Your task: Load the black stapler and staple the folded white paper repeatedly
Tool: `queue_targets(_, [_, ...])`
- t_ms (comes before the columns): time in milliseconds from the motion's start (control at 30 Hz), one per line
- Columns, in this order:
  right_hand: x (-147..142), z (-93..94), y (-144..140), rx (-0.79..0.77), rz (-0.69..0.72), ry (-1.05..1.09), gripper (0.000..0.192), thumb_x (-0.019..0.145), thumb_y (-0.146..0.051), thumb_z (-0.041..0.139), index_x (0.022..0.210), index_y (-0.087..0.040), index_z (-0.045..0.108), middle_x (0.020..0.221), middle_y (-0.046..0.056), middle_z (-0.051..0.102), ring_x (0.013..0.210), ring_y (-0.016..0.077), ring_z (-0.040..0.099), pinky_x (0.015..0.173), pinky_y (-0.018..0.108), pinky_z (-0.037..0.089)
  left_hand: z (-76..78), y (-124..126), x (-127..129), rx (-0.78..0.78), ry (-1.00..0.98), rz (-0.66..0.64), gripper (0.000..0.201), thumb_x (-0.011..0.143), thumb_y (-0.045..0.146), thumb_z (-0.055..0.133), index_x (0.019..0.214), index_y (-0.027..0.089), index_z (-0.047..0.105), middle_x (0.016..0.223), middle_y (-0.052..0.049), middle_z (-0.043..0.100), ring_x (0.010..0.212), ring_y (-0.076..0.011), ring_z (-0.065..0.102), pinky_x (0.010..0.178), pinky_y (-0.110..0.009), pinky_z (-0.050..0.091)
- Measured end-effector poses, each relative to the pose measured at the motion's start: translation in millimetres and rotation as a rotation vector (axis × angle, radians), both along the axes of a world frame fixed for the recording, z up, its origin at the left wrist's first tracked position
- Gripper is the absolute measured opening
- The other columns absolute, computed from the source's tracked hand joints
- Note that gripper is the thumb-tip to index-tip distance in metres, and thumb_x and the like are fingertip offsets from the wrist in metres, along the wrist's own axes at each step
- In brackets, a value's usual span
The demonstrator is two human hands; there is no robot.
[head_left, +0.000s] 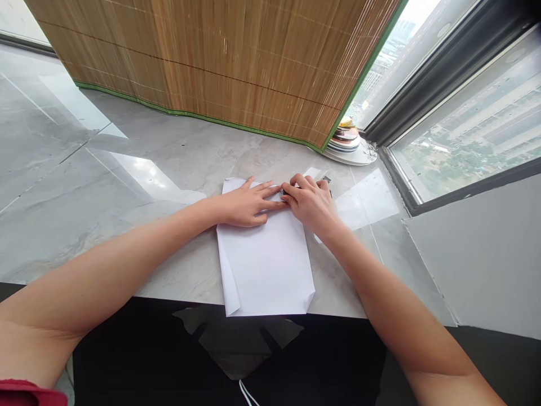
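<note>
The left hand point(251, 204) lies palm down with its fingers spread wide, pressed on the far part of the paper point(266, 259). It grips nothing. The right hand point(310, 204) is narrow, fingers bent, thumb and fingertips closed on a small dark thing point(284, 192); most of that is covered by the fingers, so I cannot tell what it is. A dark bit point(327, 179) also shows just past the right knuckles, and whether it belongs to the same thing I cannot tell.

The paper is under the left hand and reaches back from both hands toward the body, its long axis running roughly away from the person, across the line of the left fingers. Its far right part is where the two hands meet: the right hand is nearer to that side edge, while the left crosses over from the other side, its fingertips right by the right hand's pinch. Nearer the body than the left hand, the left edge is turned over in a narrow flap; the near right corner is also bent up.

Under the paper is the counter point(177, 276). Beyond both hands stands a mat point(211, 62) with a green border. Ahead and to the right of the right hand is a stack of plates point(353, 157), beside the window point(473, 124).
</note>
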State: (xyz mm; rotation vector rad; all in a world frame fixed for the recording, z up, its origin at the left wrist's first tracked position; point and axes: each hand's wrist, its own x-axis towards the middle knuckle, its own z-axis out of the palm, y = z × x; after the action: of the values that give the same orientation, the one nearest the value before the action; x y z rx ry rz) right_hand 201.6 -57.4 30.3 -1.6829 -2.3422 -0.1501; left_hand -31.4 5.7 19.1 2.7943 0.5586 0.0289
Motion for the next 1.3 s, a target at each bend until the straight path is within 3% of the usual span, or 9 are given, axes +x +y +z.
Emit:
queue_targets(233, [42,5.2,10,-0.034,0.025,0.166,0.041,0.099,-0.022,0.056,0.139,-0.029,0.065,0.124,0.009,0.077,0.110,0.0322,0.066,0.092,0.044,0.046,0.2,1,-3,0.010,-0.001,-0.005,0.070,0.104,0.035,0.052,0.172,0.046,0.039,0.186,0.000,0.017,0.171,-0.0388,0.019,0.135,-0.071,0.009])
queue_targets(500, [65,2.0,17,-0.068,-0.111,0.236,0.027,0.088,-0.029,0.070,0.114,-0.024,0.071,0.102,0.009,0.079,0.094,0.0317,0.069,0.079,0.040,0.049,4.2,1,-4,0.022,0.048,-0.016,0.067,0.107,0.037,0.047,0.173,0.043,0.038,0.187,-0.003,0.016,0.172,-0.0381,0.016,0.134,-0.072,0.008])
queue_targets(633, [72,-0.8,19,0.100,-0.343,0.297,0.018,0.089,-0.040,0.072,0.096,-0.024,0.069,0.083,0.010,0.074,0.081,0.0311,0.066,0.072,0.040,0.047,1.9,1,-3,0.023,0.039,-0.024,0.066,0.107,0.038,0.048,0.173,0.042,0.039,0.186,-0.005,0.017,0.172,-0.0393,0.017,0.134,-0.073,0.009])
queue_targets(733, [66,6.9,15,0.213,-0.366,0.398,0.026,0.091,-0.050,0.071,0.094,-0.025,0.066,0.081,0.008,0.072,0.079,0.0296,0.065,0.074,0.040,0.048,2.9,6,-3,0.027,-0.023,-0.024,0.062,0.109,0.047,0.049,0.170,0.039,0.045,0.184,-0.007,0.026,0.170,-0.0396,0.024,0.133,-0.071,0.015])
queue_targets(833, [41,17.8,3,0.174,-0.256,0.476,0.026,0.091,-0.048,0.073,0.087,-0.025,0.060,0.077,0.003,0.068,0.072,0.0232,0.061,0.072,0.036,0.046,7.1,16,-9,0.094,-0.312,0.199,0.053,0.113,0.055,0.040,0.146,0.027,0.070,0.163,-0.012,0.060,0.152,-0.0341,0.053,0.128,-0.058,0.034])
queue_targets(933, [4,19.5,-12,0.047,-0.084,0.548,0.026,0.090,-0.041,0.074,0.084,-0.025,0.055,0.074,-0.001,0.064,0.068,0.0181,0.056,0.068,0.032,0.042,8.4,32,-20,0.169,-0.650,0.563,0.060,0.115,0.055,0.031,0.102,0.021,0.078,0.112,-0.013,0.081,0.110,-0.0274,0.073,0.102,-0.041,0.053])
queue_targets(1067, [-38,5.4,-26,-0.141,0.085,0.531,0.023,0.091,-0.034,0.072,0.085,-0.024,0.052,0.079,0.000,0.064,0.071,0.0170,0.055,0.068,0.030,0.038,-0.4,48,-30,0.061,-0.802,0.751,0.063,0.111,0.055,0.039,0.062,0.023,0.063,0.060,-0.005,0.063,0.061,-0.0199,0.062,0.066,-0.033,0.046])
queue_targets(1200, [-47,-3.7,-27,-0.196,0.147,0.492,0.019,0.091,-0.032,0.071,0.091,-0.023,0.055,0.091,0.004,0.068,0.080,0.0189,0.057,0.071,0.031,0.038,-10.3,57,-30,-0.076,-0.852,0.784,0.061,0.108,0.045,0.046,0.052,0.022,0.058,0.050,-0.004,0.056,0.050,-0.0162,0.054,0.058,-0.031,0.040])
queue_targets(1300, [-23,-3.2,-14,-0.237,0.217,0.730,0.030,0.099,-0.052,0.066,0.094,-0.023,0.060,0.090,0.003,0.069,0.079,0.0177,0.059,0.073,0.031,0.043,-13.7,62,-33,-0.170,-0.907,0.817,0.061,0.106,0.042,0.050,0.049,0.021,0.056,0.049,-0.004,0.055,0.048,-0.0144,0.051,0.056,-0.029,0.040])
